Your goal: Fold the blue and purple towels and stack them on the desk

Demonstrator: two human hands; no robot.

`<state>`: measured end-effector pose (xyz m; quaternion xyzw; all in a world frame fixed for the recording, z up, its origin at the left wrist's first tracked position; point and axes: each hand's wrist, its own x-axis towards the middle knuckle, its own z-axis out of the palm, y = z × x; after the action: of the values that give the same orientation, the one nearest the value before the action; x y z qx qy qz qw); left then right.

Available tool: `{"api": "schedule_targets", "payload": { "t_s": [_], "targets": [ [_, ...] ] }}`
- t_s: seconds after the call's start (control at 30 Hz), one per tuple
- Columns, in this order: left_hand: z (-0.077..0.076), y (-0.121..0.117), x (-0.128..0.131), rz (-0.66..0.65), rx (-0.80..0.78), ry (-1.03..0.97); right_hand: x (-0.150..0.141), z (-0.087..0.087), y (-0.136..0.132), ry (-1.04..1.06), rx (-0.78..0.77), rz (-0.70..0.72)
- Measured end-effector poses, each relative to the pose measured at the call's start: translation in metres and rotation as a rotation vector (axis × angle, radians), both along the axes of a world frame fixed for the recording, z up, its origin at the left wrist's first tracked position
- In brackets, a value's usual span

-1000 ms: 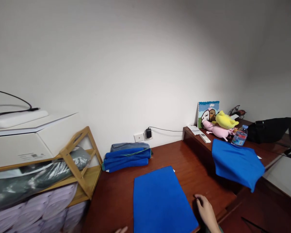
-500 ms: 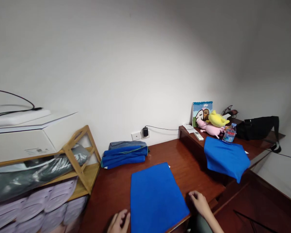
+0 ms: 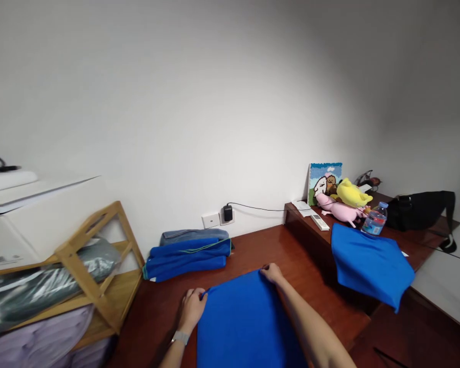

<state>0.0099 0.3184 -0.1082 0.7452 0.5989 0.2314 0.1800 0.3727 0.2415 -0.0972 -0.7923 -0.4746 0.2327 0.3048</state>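
A flat blue cloth (image 3: 245, 322) covers the near middle of the reddish-brown desk (image 3: 256, 248). My left hand (image 3: 192, 308) pinches its far left corner, and a bit of blue shows between thumb and fingers. At the far right corner, my right hand (image 3: 271, 272) has its fingers closed on the cloth's edge. The near end of the cloth runs out of view at the bottom. Beyond my left hand lies a stack of folded blue cloths (image 3: 189, 258) with a grey-blue folded one on it.
Another blue cloth (image 3: 370, 263) hangs over the edge of the raised shelf at right, with a water bottle (image 3: 374, 220), plush toys (image 3: 341, 209), a remote (image 3: 320, 222) and a black bag (image 3: 417, 209) behind. A wooden rack (image 3: 111, 286) stands left.
Both hands have moved forward from the cloth's near end to its far corners and closed on them. The view has shifted slightly.
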Motion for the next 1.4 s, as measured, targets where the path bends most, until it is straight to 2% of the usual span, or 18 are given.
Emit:
{"api": "schedule_targets", "payload": {
  "t_s": [0.13, 0.27, 0.47, 0.63, 0.8, 0.9, 1.03, 1.13, 1.27, 1.4],
  "targets": [
    [-0.005, 0.003, 0.002, -0.018, -0.026, -0.02, -0.001, -0.013, 0.006, 0.038, -0.042, -0.042],
    [0.002, 0.004, 0.003, -0.035, -0.084, -0.051, 0.001, -0.013, 0.001, 0.07, -0.036, -0.069],
    [0.019, -0.002, 0.002, -0.038, -0.135, -0.071, -0.009, -0.001, 0.005, 0.103, -0.07, -0.092],
    [0.026, -0.008, -0.001, -0.026, -0.151, -0.146, -0.015, 0.008, 0.009, 0.154, -0.071, -0.125],
    [0.033, -0.012, -0.004, -0.002, -0.14, -0.276, -0.016, 0.022, -0.002, 0.271, 0.017, -0.125],
    [0.047, -0.018, -0.005, -0.01, -0.115, -0.374, -0.011, 0.039, -0.02, 0.367, 0.114, -0.1],
    [0.081, -0.031, 0.001, -0.073, -0.062, -0.52, 0.008, 0.078, -0.069, 0.468, 0.248, -0.036],
    [0.118, -0.052, 0.013, -0.148, -0.025, -0.613, 0.028, 0.116, -0.127, 0.513, 0.348, 0.046],
    [0.184, -0.102, 0.044, -0.284, 0.01, -0.78, 0.055, 0.168, -0.227, 0.422, 0.51, 0.028],
    [0.252, -0.155, 0.094, -0.441, 0.06, -0.865, 0.085, 0.214, -0.322, 0.288, 0.636, -0.147]
  ]
}}
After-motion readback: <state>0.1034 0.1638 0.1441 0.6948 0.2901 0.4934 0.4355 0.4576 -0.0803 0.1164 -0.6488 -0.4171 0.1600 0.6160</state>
